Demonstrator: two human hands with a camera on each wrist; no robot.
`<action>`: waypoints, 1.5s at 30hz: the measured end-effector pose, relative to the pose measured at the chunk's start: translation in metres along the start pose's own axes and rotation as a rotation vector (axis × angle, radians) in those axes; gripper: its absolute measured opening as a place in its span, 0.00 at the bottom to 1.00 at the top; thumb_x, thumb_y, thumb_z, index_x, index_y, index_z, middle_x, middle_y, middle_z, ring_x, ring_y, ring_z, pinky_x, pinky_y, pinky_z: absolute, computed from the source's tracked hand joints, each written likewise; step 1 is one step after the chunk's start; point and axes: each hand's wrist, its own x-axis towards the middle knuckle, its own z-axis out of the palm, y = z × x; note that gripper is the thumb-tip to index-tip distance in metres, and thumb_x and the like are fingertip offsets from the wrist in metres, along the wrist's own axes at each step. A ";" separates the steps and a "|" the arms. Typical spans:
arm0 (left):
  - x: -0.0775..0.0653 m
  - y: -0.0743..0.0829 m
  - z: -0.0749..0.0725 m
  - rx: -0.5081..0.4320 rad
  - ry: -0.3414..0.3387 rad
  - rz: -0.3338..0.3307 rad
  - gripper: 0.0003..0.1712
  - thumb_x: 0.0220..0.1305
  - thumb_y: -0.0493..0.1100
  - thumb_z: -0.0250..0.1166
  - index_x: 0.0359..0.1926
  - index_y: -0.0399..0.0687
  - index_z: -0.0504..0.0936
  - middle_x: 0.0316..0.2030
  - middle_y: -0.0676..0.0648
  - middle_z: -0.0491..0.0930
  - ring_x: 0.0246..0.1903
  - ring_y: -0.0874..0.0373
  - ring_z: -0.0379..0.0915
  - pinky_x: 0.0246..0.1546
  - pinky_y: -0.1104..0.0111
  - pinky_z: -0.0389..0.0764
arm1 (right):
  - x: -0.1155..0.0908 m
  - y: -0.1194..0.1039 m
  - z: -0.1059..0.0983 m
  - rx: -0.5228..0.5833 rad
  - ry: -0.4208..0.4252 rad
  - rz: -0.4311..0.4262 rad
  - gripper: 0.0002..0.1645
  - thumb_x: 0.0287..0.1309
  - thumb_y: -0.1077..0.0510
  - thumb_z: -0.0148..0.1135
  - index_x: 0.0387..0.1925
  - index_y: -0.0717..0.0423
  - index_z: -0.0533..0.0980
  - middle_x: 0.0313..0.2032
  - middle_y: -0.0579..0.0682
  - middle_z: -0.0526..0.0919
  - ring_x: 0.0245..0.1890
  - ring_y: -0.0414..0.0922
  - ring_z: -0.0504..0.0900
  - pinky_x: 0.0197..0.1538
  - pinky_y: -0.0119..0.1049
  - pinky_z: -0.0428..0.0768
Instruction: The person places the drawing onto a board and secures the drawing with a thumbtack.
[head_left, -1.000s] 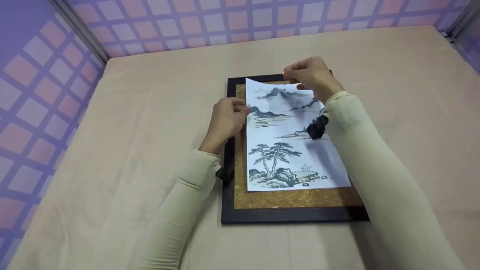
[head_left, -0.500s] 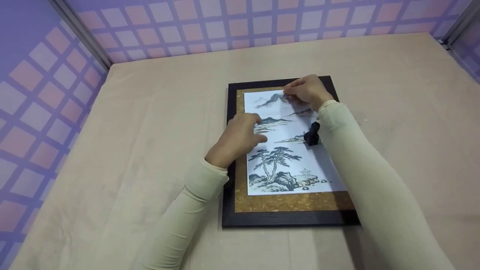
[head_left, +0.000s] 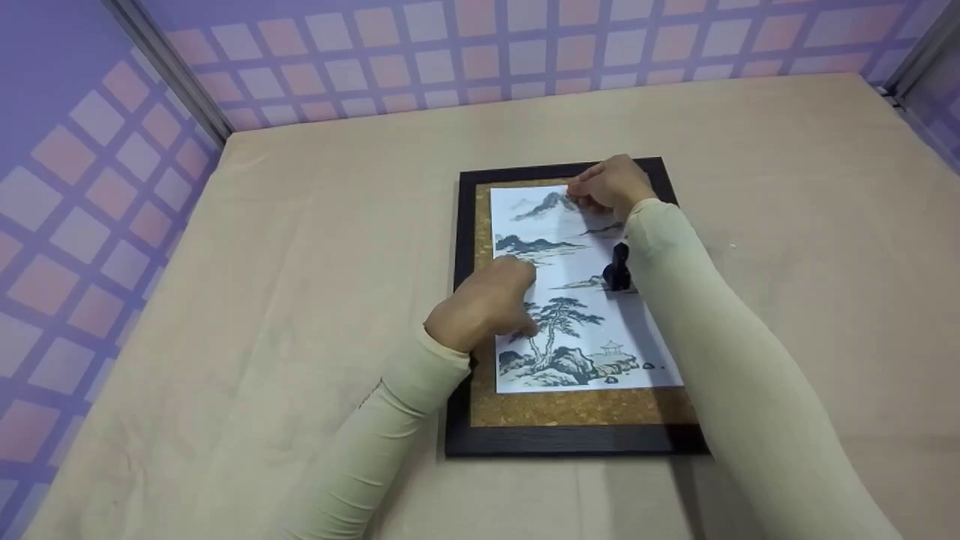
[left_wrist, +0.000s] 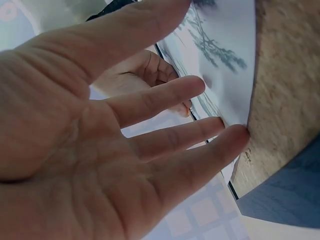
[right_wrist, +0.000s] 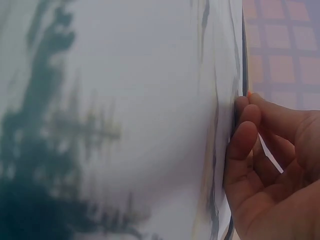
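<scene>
A sheet of paper [head_left: 577, 262] printed with an ink landscape lies upon a cork board [head_left: 585, 407] with a black frame [head_left: 577, 440]. At the paper's top edge my right hand [head_left: 611, 186] pinches a small orange push pin [right_wrist: 250, 93], mostly hidden by the fingertips. My left hand [head_left: 491, 304] is over the paper's left side, thumb and fingers spread. In the left wrist view, its fairly straight fingers [left_wrist: 170, 172] reach the sheet's left edge beside the bare cork. Nothing is held in that hand.
The board rests on a table with a beige cloth [head_left: 315, 262]. Purple walls with pink and white squares [head_left: 420, 56] stand behind and at the left. A tiny pale speck [head_left: 733, 245] lies on the cloth right of the board.
My right hand has come down with the push pin onto the paper's top edge. My left hand has let go of the left edge, spread its fingers and slid down the sheet, which now lies flatter.
</scene>
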 end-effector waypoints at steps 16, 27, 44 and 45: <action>0.001 -0.001 -0.001 -0.007 -0.001 0.013 0.22 0.54 0.39 0.80 0.29 0.43 0.70 0.29 0.49 0.66 0.32 0.53 0.60 0.33 0.64 0.66 | -0.002 -0.004 0.000 -0.080 0.022 0.010 0.14 0.65 0.52 0.70 0.46 0.56 0.86 0.24 0.41 0.82 0.30 0.40 0.75 0.35 0.33 0.75; 0.001 -0.002 0.001 0.022 -0.006 0.007 0.21 0.53 0.39 0.79 0.29 0.43 0.70 0.31 0.48 0.68 0.34 0.53 0.63 0.34 0.63 0.68 | -0.004 -0.002 0.002 -0.136 0.030 -0.008 0.11 0.63 0.51 0.70 0.31 0.55 0.85 0.19 0.41 0.81 0.24 0.39 0.75 0.32 0.34 0.74; 0.007 -0.005 0.004 0.069 0.006 0.023 0.23 0.53 0.43 0.80 0.23 0.46 0.70 0.25 0.51 0.66 0.28 0.56 0.61 0.30 0.64 0.68 | -0.003 -0.002 0.003 -0.197 0.049 0.015 0.11 0.64 0.51 0.68 0.32 0.55 0.85 0.19 0.41 0.79 0.24 0.40 0.74 0.34 0.34 0.72; 0.007 -0.005 0.005 0.070 0.006 0.023 0.23 0.53 0.43 0.80 0.24 0.45 0.71 0.25 0.51 0.66 0.28 0.56 0.61 0.30 0.64 0.68 | -0.002 -0.002 0.003 -0.198 0.050 0.012 0.11 0.64 0.51 0.68 0.32 0.55 0.85 0.19 0.41 0.79 0.24 0.40 0.74 0.34 0.34 0.72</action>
